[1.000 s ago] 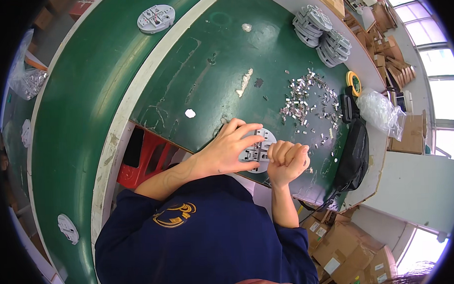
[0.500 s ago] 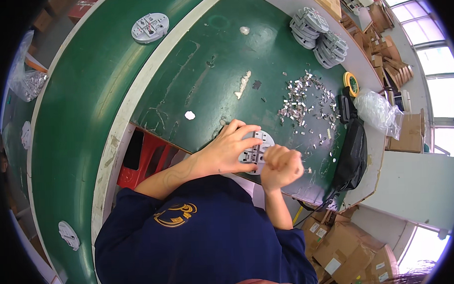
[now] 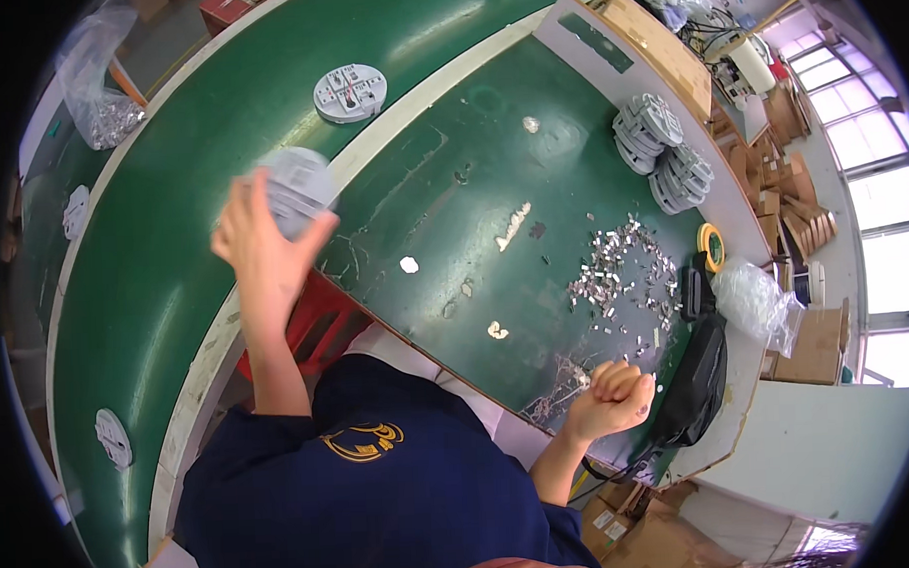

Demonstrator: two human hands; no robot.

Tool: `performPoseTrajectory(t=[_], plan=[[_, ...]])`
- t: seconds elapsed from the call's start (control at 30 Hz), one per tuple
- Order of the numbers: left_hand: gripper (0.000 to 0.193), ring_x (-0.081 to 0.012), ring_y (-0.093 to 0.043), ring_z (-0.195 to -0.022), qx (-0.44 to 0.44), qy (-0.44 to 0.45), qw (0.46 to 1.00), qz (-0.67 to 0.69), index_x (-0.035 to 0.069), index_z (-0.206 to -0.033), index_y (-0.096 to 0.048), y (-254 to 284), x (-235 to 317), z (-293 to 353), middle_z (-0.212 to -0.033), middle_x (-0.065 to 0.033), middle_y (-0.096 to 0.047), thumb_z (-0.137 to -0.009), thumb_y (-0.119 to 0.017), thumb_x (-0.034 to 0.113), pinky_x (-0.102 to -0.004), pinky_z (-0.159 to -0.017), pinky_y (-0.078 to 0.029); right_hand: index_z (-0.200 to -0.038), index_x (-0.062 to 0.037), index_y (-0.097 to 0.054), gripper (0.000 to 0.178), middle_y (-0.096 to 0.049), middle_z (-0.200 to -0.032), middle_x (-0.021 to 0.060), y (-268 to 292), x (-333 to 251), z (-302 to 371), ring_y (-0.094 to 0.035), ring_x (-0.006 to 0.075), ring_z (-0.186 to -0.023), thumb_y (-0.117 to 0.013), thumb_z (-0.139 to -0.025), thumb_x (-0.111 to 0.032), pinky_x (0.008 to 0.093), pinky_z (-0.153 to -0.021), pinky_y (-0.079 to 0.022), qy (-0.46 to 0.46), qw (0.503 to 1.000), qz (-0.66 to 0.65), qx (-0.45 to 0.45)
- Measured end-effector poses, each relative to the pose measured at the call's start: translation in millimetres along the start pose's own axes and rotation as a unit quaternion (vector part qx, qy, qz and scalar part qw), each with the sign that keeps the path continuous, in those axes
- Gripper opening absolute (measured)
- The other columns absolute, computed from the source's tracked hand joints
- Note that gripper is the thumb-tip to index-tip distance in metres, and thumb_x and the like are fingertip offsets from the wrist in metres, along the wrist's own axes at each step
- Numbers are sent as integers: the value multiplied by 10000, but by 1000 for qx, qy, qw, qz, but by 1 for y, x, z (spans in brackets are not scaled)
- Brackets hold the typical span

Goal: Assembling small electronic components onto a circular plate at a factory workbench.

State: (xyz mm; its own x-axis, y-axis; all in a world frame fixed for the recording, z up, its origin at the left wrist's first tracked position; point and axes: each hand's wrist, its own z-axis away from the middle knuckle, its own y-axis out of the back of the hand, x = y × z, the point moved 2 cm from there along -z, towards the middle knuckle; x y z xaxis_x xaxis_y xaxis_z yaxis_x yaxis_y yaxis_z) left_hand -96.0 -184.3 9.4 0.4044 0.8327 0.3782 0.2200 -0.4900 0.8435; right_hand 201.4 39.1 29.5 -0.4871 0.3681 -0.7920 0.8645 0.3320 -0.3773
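Note:
My left hand (image 3: 258, 236) grips a round grey plastic disc (image 3: 303, 184) by its edge, thumb on one side and fingers on the other. The disc is slightly blurred and hangs over the inner border of the green conveyor belt (image 3: 194, 123). Above the near right part of the green worktable (image 3: 443, 234), my right hand (image 3: 611, 399) is curled into a fist; whatever its fingers may hold is hidden. Small shiny metal pieces (image 3: 614, 268) lie scattered on the table beyond that fist.
Another grey disc (image 3: 351, 93) lies farther along the belt, and one (image 3: 112, 438) rests nearer me. Stacked grey discs (image 3: 649, 132) stand at the table's back right. A black bag (image 3: 693, 386), yellow tape roll (image 3: 711, 247) and clear plastic bag (image 3: 753, 299) line the right edge.
My left hand has carried the grey disc from the table's front edge leftward to the belt. The fisted right hand has come off the disc and moved right. The view has shifted.

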Motion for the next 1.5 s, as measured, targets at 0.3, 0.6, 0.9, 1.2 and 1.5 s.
performPoseTrajectory(t=[0.3,0.6,0.9,1.2,1.5], plan=[[986,-543,-248,-1392,-79,76,994,-13,12,-1451,-352,-69,16,-107,-1481,-378,-274,-751,-738,589,-709,-1086,-150,-799,4,-590,180,-573,-659,87,-17,20,-37,-584,203,-575,-620,-929,-116,331,-547,-475,-102,854,456,-228],[825,-434,-486,-1205,-140,46,988,52,36,-1347,-465,-82,52,-118,-1328,-246,-480,-687,-760,432,-503,-1023,-409,-930,-12,-645,136,-636,-913,158,8,55,-31,-661,343,-790,-683,-868,-127,427,-701,-513,-83,727,614,-294],[889,-398,-403,-1314,-269,-408,818,303,44,-1397,-416,-47,118,66,-1401,-211,-400,-639,-818,275,-528,-1112,-317,-916,-12,-651,122,-627,-912,164,12,56,-29,-641,361,-800,-679,-870,-121,426,-712,-507,-84,757,592,-264],[912,-402,-387,-1304,-365,-417,738,386,31,-1434,-360,-59,124,93,-1425,-222,-364,-686,-808,302,-536,-1116,-287,-860,-2,-658,64,-579,-669,15,9,37,-25,-477,72,-524,-701,-850,-49,253,-493,-372,-199,822,491,-210],[715,-377,-360,-1352,-379,-331,769,393,35,-1318,-492,-53,140,99,-1449,-175,-383,-713,-793,268,-496,-1121,-300,-888,-2,-700,52,-550,-604,-68,1,21,-17,-340,-24,-526,-702,-837,6,194,-470,-264,-295,871,319,-230]])
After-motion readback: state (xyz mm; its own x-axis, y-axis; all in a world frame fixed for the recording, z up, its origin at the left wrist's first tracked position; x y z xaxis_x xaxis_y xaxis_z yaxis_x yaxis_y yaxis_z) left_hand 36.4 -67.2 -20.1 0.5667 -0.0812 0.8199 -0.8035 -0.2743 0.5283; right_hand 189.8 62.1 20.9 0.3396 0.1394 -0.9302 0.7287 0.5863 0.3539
